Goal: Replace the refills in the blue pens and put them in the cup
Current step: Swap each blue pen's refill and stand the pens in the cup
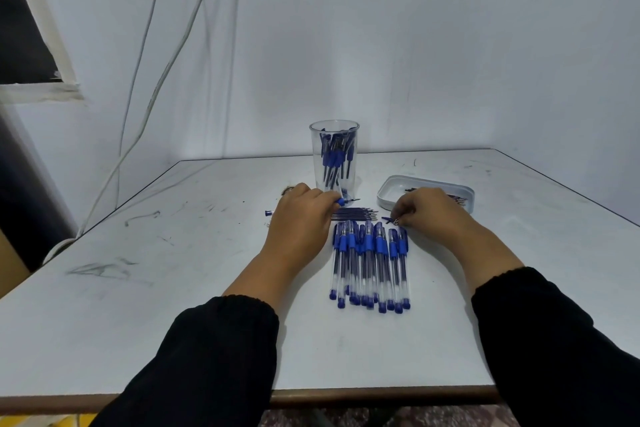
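one uncapped blue pen with a clear barrel [341,202] is lying pinched in the left hand [304,218], tip exposed, likely ready for recapping; the right hand [429,215] is pinching a small blue cap [388,219]. loose dark refills [353,214] are lying between them, the clear plastic cup [334,158] standing just behind.

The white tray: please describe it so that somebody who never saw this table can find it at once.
Start from the tall clear cup full of blue pens at the back of the table. To its right lies the white tray, just behind the right hand. It is the only low, shallow, rounded-corner container there, with a few thin dark pieces inside.
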A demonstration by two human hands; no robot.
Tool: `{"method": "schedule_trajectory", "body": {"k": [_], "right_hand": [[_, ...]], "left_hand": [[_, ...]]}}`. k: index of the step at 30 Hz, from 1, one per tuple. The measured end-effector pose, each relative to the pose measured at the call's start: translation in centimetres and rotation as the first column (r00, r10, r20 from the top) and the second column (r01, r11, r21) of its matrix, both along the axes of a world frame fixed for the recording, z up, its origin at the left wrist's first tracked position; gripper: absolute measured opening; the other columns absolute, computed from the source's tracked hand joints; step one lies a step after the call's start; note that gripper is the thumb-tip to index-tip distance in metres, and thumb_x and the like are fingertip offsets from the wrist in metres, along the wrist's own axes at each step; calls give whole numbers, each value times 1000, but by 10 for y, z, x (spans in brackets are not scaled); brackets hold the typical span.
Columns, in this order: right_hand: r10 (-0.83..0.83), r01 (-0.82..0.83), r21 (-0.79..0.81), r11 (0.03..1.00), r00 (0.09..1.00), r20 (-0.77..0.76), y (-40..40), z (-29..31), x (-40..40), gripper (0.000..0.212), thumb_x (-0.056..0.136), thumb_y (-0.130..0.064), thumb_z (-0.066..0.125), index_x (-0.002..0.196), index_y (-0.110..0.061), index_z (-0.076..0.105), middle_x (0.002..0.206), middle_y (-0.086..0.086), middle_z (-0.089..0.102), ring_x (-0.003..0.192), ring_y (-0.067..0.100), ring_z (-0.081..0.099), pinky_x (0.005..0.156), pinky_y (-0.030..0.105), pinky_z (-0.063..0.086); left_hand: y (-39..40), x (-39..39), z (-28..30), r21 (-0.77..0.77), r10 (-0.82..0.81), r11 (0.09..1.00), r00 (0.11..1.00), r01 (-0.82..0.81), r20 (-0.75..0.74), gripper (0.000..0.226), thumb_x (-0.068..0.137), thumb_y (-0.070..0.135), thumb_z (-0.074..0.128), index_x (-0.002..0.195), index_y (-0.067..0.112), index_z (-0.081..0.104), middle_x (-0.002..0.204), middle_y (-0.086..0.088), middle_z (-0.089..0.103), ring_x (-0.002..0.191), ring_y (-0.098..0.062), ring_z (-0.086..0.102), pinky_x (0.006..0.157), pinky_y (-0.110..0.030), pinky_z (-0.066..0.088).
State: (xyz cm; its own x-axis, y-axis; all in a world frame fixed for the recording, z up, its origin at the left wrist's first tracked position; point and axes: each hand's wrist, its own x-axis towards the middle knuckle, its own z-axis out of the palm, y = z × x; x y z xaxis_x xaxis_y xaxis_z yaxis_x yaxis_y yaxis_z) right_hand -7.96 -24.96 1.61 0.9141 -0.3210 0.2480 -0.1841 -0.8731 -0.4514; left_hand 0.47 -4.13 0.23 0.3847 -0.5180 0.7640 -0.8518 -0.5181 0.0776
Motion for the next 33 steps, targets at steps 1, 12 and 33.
{"method": "schedule_trajectory", "body": {"k": [1, 12, 33], "right_hand": [[2, -2, -1, 1000, 1000, 9, 0, -1, 1, 24, 83, -8, 66, 78, -31, 71, 87, -7, 66, 88, 13, 62, 84, 32, 51], [11, -11, 3, 1000, 999, 38, 2, -1, 3, 27, 85, -2, 62, 98, -22, 76, 99, 0, 72, 92, 16, 65, 89, 38, 52], [271, -157, -317, 935, 894, 357, 29, 0, 13, 13, 89, -26, 66, 97, -21, 75, 92, -6, 71, 91, 15, 57, 88, 39, 44]], "left_hand": [[0, 0, 0, 2, 0, 1000, 1000, 0, -4, 15, 90, 13, 61, 101, 9, 70, 83, -6, 71, 77, -27, 57, 68, -34, 41], [1, -2, 1, 17, 2, 1000, 999, -1, -36, 16, 90, 14, 60, 103, 10, 70, 86, -6, 71, 79, -26, 56, 69, -34, 41], [1, -4, 3, 107, 33, 994, 994, -21, -108, 28, 93, 12, 52, 118, 14, 63, 109, -2, 67, 104, -25, 50, 88, -37, 30]]}}
